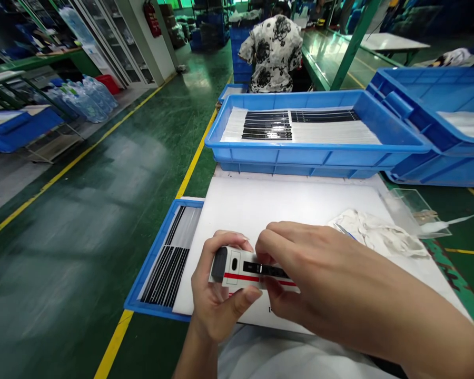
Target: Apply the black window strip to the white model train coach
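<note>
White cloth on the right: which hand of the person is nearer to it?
Right. The right hand, at the red-striped device, is left of the white cloth in the picture and slightly lower; the left hand, around the device's dark end, is farther left.

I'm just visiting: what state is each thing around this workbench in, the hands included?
Left hand: curled around the device
Right hand: thumb and fingers closed on the device
Device: held above the board, partly covered by fingers
Board: lying flat
Cloth: crumpled
Large bin: open, holding rows of dark strips
Low bin: open, dark strips inside
Right bin: open, pale material inside
</note>
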The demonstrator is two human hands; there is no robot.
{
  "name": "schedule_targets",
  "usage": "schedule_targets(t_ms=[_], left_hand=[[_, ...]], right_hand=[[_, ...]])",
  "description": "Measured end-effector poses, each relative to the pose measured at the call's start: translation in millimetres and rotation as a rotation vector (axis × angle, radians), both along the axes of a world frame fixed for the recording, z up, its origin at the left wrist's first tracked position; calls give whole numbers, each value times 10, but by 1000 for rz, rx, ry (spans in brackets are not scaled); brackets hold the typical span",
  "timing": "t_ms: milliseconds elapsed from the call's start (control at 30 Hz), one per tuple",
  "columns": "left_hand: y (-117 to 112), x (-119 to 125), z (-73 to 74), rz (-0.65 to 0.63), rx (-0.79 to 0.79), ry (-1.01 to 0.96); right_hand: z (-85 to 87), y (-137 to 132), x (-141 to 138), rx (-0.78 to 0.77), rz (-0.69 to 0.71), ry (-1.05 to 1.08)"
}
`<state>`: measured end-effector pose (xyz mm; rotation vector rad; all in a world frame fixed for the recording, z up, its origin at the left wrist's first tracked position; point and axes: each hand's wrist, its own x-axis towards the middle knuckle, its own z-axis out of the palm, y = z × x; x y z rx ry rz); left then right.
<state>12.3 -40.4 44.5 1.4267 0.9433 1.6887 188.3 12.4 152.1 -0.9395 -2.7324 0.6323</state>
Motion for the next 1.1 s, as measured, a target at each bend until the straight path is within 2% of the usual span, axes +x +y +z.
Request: schedule_targets(t_ms=[267, 400, 1100], left_hand=[[-23, 26, 17, 10, 0, -3], [-19, 28, 10, 45, -3, 20], [-10, 16, -8, 14, 6, 1]], right_hand=[[-66, -43, 12, 63, -16, 94], [-63, -46, 22, 45, -8, 93], [-24, -32, 12, -27, -16, 43]])
